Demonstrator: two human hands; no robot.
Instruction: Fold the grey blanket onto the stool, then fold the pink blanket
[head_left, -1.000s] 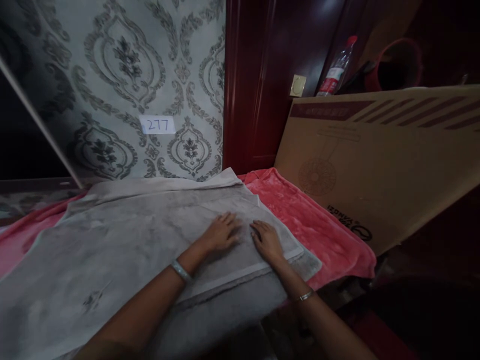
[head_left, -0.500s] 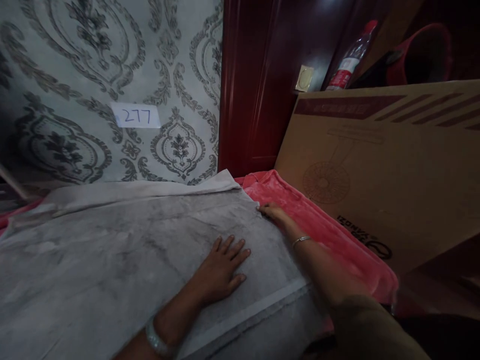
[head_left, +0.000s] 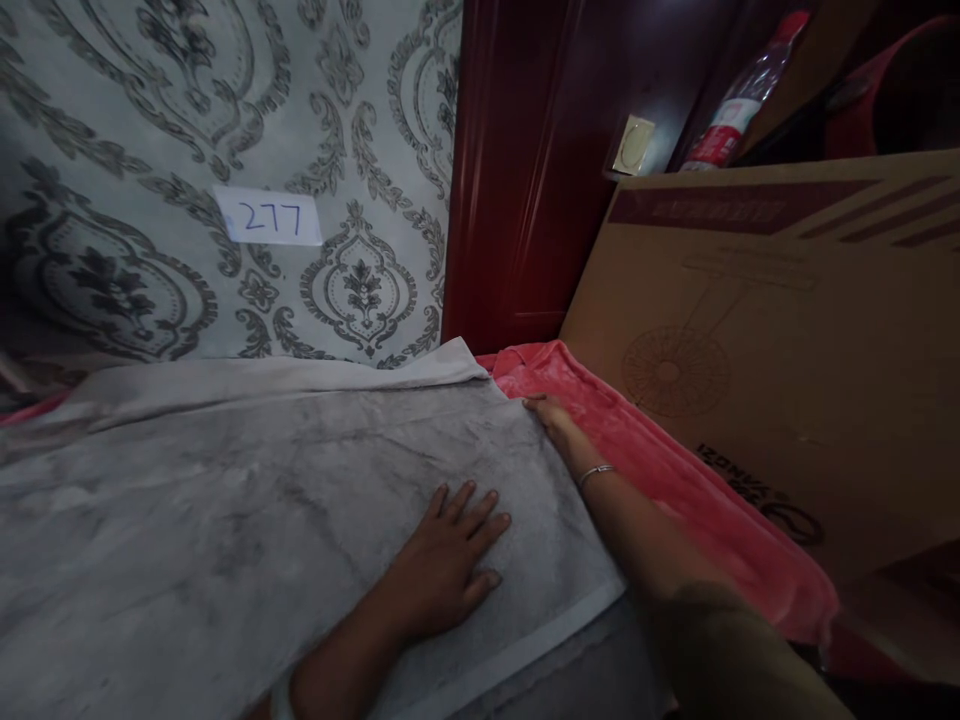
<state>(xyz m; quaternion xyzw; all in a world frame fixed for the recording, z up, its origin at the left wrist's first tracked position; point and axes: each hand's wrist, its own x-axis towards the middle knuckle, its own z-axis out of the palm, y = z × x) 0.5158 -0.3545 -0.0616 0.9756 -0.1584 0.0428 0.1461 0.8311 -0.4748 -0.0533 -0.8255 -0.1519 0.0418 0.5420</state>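
One soft grey plush blanket [head_left: 247, 500] lies left of the brown cardboard box [head_left: 847, 360]. Left hand [head_left: 442, 565], fingers spread, presses it; right hand [head_left: 553, 420] meets its box-side edge, pinch unclear. Flat palm pressure should prevent creeping.

- Overall light: dim, cool and flat; from where I stand, the source is out of sight.
- Brightest surface: patterned wallpaper [head_left: 360, 290], its print fairly crisp.
- Glare: hazy sheen on the dark red door [head_left: 517, 200] beside the switch plate [head_left: 634, 146]; small glints on the bottle [head_left: 757, 78].
- Shadow: left hand [head_left: 439, 565] dark against grey cloth [head_left: 247, 530]; lower right corner nearly black.
- Defects: sleeve [head_left: 731, 640] soft in detail; carton [head_left: 862, 330] stretched toward the edge.
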